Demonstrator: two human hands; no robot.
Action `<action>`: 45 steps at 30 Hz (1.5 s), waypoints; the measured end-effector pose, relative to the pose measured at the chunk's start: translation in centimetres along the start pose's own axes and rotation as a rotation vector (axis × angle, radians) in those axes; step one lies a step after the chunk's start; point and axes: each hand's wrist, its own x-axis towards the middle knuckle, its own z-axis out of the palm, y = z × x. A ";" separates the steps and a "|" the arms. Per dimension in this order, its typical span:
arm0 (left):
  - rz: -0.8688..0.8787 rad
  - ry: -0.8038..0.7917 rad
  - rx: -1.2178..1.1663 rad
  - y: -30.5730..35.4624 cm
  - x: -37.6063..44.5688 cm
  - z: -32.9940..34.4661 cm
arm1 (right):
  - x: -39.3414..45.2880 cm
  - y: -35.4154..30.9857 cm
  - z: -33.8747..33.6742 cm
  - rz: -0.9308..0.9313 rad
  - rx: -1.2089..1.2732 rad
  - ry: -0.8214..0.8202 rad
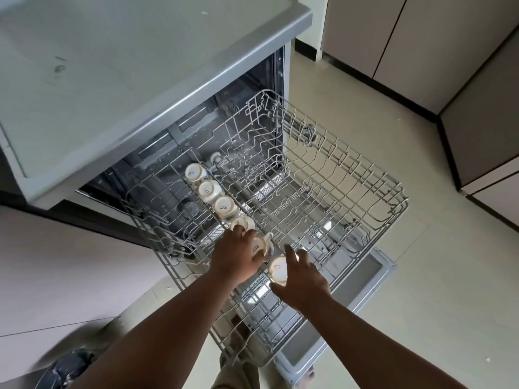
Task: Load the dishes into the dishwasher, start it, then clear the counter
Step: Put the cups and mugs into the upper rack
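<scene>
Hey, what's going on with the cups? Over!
Left hand grips fifth cup in upper rack. Right hand open, touching sixth cup. Four cups upside down in row. Nothing blocking.

Premises: a domestic kitchen. Evidence as follows. A built-in dishwasher (196,130) sits under a grey countertop (112,66) at far left, its door (351,299) folded down toward the near floor. A grey wire rack (323,197) is pulled out over the door, with a row of upturned white cups (213,195) along its left side, printed maker's marks on their bases. Flat-fronted beige cabinet doors (393,37) with a dark plinth line the far and right walls. Flooring is pale tile (421,276) with visible joints. Fittings are household grade; the layout is compact, with cabinets close to the appliance on the right.
</scene>
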 end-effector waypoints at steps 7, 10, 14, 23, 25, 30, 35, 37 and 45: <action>-0.035 0.112 0.041 -1.2 -3.5 -2.7 | -1.7 -1.1 -2.9 -0.032 -0.120 0.018; -0.090 0.132 0.039 -2.2 -5.7 -4.1 | -2.7 -2.2 -4.1 -0.070 -0.206 0.049; -0.122 0.139 -0.009 -4.3 -9.4 -6.0 | -4.4 -4.8 -5.6 -0.138 -0.295 0.082; -0.289 0.293 -0.112 -10.0 -18.7 -11.5 | -8.9 -16.0 -7.5 -0.364 -0.402 0.172; -0.322 0.345 -0.104 -11.7 -20.7 -12.8 | -10.0 -18.9 -7.4 -0.422 -0.434 0.210; -0.428 0.378 -0.106 -17.4 -26.5 -15.3 | -13.3 -26.9 -6.3 -0.540 -0.456 0.313; -0.527 0.455 -0.146 -24.3 -34.6 -16.8 | -17.0 -35.9 -3.1 -0.606 -0.407 0.357; -0.584 0.471 -0.141 -27.3 -37.8 -17.3 | -18.5 -39.7 -1.4 -0.641 -0.407 0.363; -0.706 0.555 -0.212 -36.1 -44.0 -20.1 | -21.8 -49.9 1.1 -0.762 -0.365 0.411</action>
